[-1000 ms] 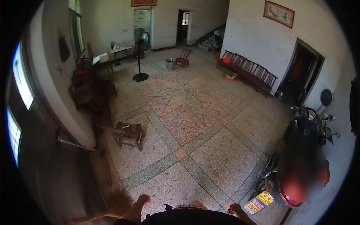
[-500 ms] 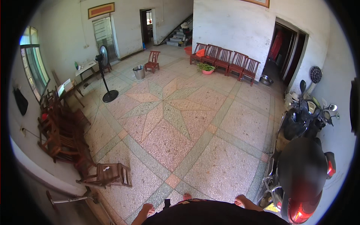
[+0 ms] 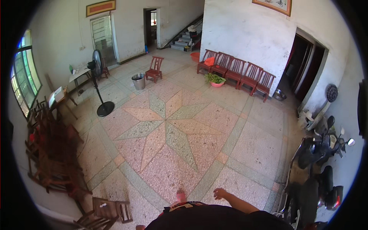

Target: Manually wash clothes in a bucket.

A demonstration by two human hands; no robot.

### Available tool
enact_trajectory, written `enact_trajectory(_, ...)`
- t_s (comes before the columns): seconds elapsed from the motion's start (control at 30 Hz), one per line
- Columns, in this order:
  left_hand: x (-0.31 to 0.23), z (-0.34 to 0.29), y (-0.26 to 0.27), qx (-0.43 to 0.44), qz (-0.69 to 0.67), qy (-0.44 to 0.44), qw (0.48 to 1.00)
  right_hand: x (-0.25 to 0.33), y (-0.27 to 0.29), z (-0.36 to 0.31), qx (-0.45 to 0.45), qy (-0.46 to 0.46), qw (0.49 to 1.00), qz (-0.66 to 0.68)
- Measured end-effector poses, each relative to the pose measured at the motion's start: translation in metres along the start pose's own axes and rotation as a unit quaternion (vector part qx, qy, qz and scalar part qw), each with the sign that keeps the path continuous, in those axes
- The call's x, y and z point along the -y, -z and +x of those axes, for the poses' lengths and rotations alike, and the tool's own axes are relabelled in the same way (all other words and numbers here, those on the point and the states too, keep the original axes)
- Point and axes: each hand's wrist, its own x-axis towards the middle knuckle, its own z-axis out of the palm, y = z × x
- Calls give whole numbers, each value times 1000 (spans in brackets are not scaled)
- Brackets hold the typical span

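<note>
My right hand (image 3: 220,193) hangs over the speckled floor in front of my body. Its fingers are loosely bent and a little apart, with nothing in them. Only a sliver of my left hand (image 3: 140,227) shows at the lower edge, its fingers hidden. Neither hand touches any object in sight. A small wooden chair (image 3: 109,211) with a little white thing on its seat is nearest the left hand. One foot (image 3: 181,195) stands forward on the tiles. Farther ahead are a metal bucket (image 3: 138,82) and a red wooden chair (image 3: 155,69).
Stacked wooden chairs (image 3: 53,149) line the left wall, near a standing fan (image 3: 105,109). Parked motorbikes (image 3: 318,184) line the right. A row of red chairs (image 3: 234,72), a pink basin of greens (image 3: 217,84) and a steel basin (image 3: 279,95) stand farther off.
I have moved forward: bucket, fan and chairs are closer, the motorbikes slide back. My right hand has swung forward and inward; my left has dropped almost out of sight.
</note>
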Motion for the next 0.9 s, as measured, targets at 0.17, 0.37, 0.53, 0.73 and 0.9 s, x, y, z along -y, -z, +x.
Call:
enact_trajectory(0.17, -187, 71, -47, 44, 123, -35, 991, -35, 77, 58, 26, 28, 973, -226)
enact_trajectory(0.37, -478, 135, -129, 16, 41, -134, 990, 60, 134, 74, -148, -289, 943, 74)
enact_trajectory(0.53, -582, 224, -130, 41, 4, -201, 979, 125, 213, 158, -47, -107, 958, -263)
enact_trajectory(0.73, -621, 303, -81, 128, 553, -267, 779, 229, 309, 299, 106, 176, 771, -603)
enact_trajectory(0.9, -698, 288, -75, -8, 181, 9, 983, 345, 396, 448, 51, -133, 974, -177)
